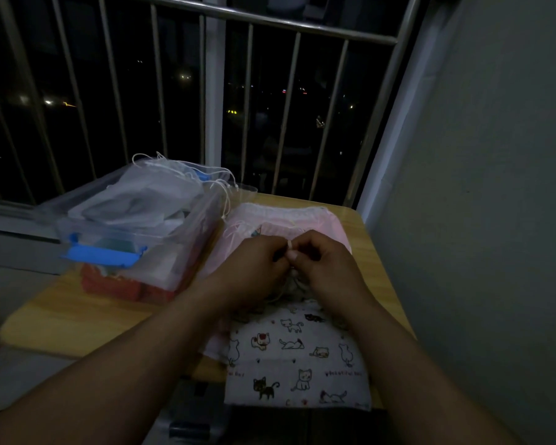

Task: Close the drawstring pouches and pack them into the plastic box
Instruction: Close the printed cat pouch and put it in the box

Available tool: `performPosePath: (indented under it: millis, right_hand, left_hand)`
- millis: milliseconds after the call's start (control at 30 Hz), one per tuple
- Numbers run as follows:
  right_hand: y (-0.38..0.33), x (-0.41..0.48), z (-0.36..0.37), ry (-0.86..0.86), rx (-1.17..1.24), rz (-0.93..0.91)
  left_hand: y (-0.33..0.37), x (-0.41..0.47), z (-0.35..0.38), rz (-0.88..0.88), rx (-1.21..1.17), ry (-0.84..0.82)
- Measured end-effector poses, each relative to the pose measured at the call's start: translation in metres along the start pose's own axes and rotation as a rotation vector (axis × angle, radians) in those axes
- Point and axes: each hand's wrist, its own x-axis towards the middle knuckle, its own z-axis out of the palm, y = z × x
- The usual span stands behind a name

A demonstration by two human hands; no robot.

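Observation:
A white pouch printed with cartoon cats [297,364] lies on the small wooden table [61,319], its gathered mouth under my hands. My left hand [254,264] and my right hand [321,261] meet fingertip to fingertip above that mouth, both pinching its drawstring. Beneath and beyond it lies a pink pouch [302,220]. At the left stands the clear plastic box [203,232] with blue latches, heaped with translucent white pouches [154,194] whose white cords trail over its rim.
Red fabric [109,284] shows through the box's lower wall. A metal railing [270,24] and dark window run behind the table; a grey wall [479,187] closes the right side. The cat pouch overhangs the table's near edge.

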Motion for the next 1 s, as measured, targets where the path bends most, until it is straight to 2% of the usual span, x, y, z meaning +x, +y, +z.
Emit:
performPosePath:
  millis: [167,333,500,700,800,867,933,1000]
  right_hand:
    - [0.003,0.001,-0.004,-0.065,0.215,0.137]
    - [0.004,0.006,0.001,-0.044,0.424,0.291]
    - [0.002,0.007,-0.005,0.033,0.430,0.350]
    - [0.002,0.007,-0.010,0.129,0.236,0.320]
    - [0.002,0.009,-0.004,0.144,0.167,0.284]
    - [0.004,0.013,-0.005,0.168,0.128,0.245]
    - [0.005,0.017,-0.009,0.182,0.119,0.227]
    - [0.006,0.021,-0.016,0.152,0.163,0.237]
  left_hand:
    - [-0.010,0.001,-0.015,-0.046,-0.221,-0.147]
    - [-0.012,0.002,-0.010,-0.048,-0.265,-0.096]
    - [-0.017,0.004,-0.014,-0.091,-0.213,-0.035]
    - [-0.024,0.001,-0.017,-0.066,-0.017,-0.025]
    - [-0.028,-0.001,-0.015,-0.086,-0.069,0.056]
    - [-0.024,-0.001,-0.015,-0.188,-0.211,0.003]
    - [-0.021,-0.004,-0.017,-0.291,-0.334,-0.127]
    - [-0.022,-0.005,-0.022,-0.266,-0.311,-0.174]
